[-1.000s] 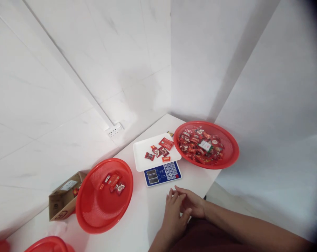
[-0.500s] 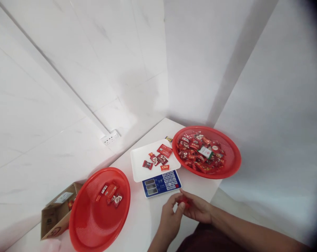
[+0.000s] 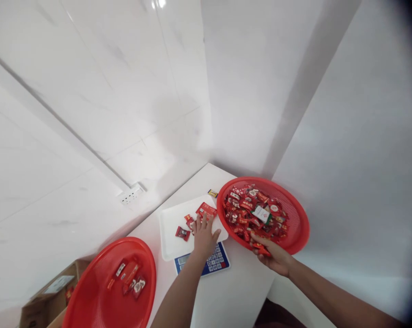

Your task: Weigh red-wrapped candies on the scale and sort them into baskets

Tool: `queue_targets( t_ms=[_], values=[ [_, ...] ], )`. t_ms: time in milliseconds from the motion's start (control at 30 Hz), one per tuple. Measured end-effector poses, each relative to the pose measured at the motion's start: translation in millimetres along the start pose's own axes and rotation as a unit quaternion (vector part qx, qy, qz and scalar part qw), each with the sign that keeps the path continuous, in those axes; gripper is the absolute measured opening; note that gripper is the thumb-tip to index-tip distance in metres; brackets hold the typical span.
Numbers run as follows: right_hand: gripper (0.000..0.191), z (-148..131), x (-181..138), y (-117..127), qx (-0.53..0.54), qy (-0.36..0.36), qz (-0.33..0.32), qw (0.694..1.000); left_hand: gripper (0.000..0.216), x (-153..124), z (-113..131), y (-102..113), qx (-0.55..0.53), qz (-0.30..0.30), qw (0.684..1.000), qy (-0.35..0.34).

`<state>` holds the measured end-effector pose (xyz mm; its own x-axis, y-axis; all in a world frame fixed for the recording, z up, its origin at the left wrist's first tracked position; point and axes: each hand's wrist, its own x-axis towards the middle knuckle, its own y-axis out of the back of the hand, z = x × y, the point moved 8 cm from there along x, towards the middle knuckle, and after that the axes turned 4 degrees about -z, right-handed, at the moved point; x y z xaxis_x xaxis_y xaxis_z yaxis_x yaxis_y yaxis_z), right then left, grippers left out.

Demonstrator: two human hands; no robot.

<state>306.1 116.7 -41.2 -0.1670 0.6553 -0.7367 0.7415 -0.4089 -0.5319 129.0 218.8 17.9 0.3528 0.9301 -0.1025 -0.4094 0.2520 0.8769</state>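
Observation:
My left hand [image 3: 205,234] is spread over the white weighing tray [image 3: 170,218], fingers apart, partly covering the candies there. A dark red wrapped candy [image 3: 182,233] and a larger red packet [image 3: 206,210] show around it. Beneath the tray is the blue keypad of the scale [image 3: 216,263], half hidden by my left forearm. My right hand [image 3: 274,256] is closed around red wrapped candies [image 3: 261,249] at the front rim of the right red basket [image 3: 299,223]. A heap of red candies [image 3: 240,209] fills that basket, with a white-and-green packet [image 3: 262,214] on top.
Another red basket [image 3: 89,291], with several candies [image 3: 130,278] inside, stands at the left. Behind it is an open cardboard box [image 3: 47,303]. A small yellow-and-black packet [image 3: 212,193] lies on the white table behind the tray. A power strip [image 3: 131,194] is on the wall.
My hands were together in front of the scale and have parted. The left has moved over the tray; the right has gone to the right basket's rim with red candies. The view has shifted.

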Motion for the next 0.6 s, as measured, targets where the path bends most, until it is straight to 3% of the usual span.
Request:
queue_targets(
  t_ms=[233, 400, 600],
  values=[
    [0.018, -2, -1, 0, -0.049, -0.014, -0.014, 0.999, 0.06, 34, -10, -19, 0.109, -0.021, 0.994, 0.004],
    [0.018, -3, -2, -3, -0.074, -0.026, -0.01, 0.997, 0.054, 27, -18, -15, 0.124, -0.036, 0.992, -0.009],
    [0.016, -1, -3, -2, -0.093, -0.009, -0.013, 0.996, 0.033, 4, -34, 8, 0.161, -0.003, 0.987, -0.026]
  ],
)
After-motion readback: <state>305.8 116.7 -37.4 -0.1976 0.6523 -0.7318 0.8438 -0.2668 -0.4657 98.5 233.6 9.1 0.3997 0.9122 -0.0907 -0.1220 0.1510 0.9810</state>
